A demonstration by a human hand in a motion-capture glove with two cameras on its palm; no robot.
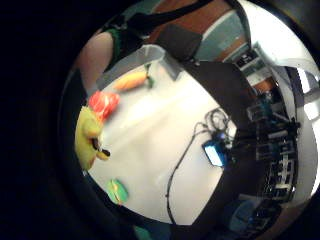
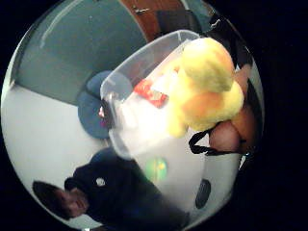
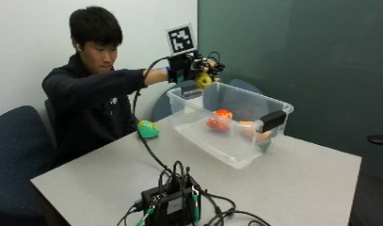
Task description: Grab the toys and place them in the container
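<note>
My gloved right hand (image 3: 196,68) grips a yellow plush toy (image 3: 204,81) in the air over the near end of a clear plastic container (image 3: 239,154). The plush (image 2: 207,86) fills much of the thumb side palm view, with the container's rim (image 2: 139,55) beside it. Inside the container lie a red-orange toy (image 3: 219,121) and an orange carrot toy (image 3: 256,132). The little finger side palm view shows the yellow plush (image 1: 90,137), the red toy (image 1: 104,103) and the carrot (image 1: 131,81). A green toy (image 3: 147,128) sits on the table beside the container, near the person.
A black device (image 3: 172,200) with a tangle of cables stands near the table's front edge, and one cable runs from it up to my hand. Black latches sit on the container's ends. A blue chair (image 3: 15,141) stands at the left.
</note>
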